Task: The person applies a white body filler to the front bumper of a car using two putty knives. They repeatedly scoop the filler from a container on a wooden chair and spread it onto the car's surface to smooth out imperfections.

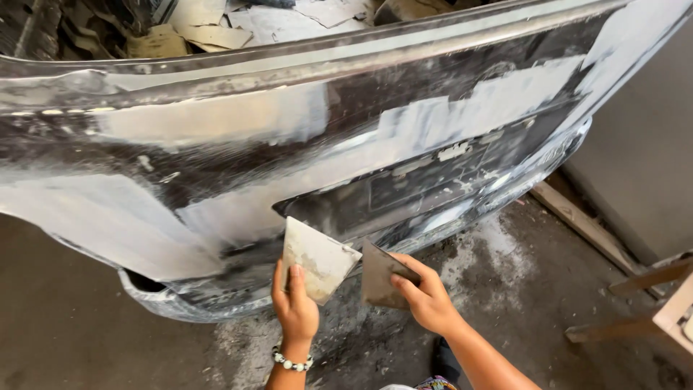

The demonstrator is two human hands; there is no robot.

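- One car bumper (216,166) fills most of the view: a dark, glossy rear bumper standing off the concrete floor (65,325), with large pale patches of dried filler spread along it and a recessed rectangular plate area near its middle.
- Two flat putty spreaders are in hand, both just in front of the bumper's lower edge, close beside each other.
- The first spreader (317,258) is pale, roughly square and coated with light filler; its upper corner lies against the bumper just under the recess.
- The second spreader (380,276) is darker, brownish, tilted, with its top edge near the bumper's lower lip; whether it touches the bumper cannot be told.
- The left hand (294,307) grips the pale spreader from below, fingers pressed together flat on its face, thumb hidden behind it. A beaded bracelet (291,360) circles that wrist.
- The right hand (426,296) pinches the dark spreader at its right edge, fingers curled over the front and the thumb underneath.
- The floor below the bumper is dusted with whitish powder, thickest under the right half.
- Wooden pieces lie at the right: one long plank (585,227) along the foot of a grey wall (642,173), and part of a wooden frame (650,307) at the right edge.
- Behind the bumper's top edge, a heap of torn cardboard scraps (188,32) lies loose, not in any container.
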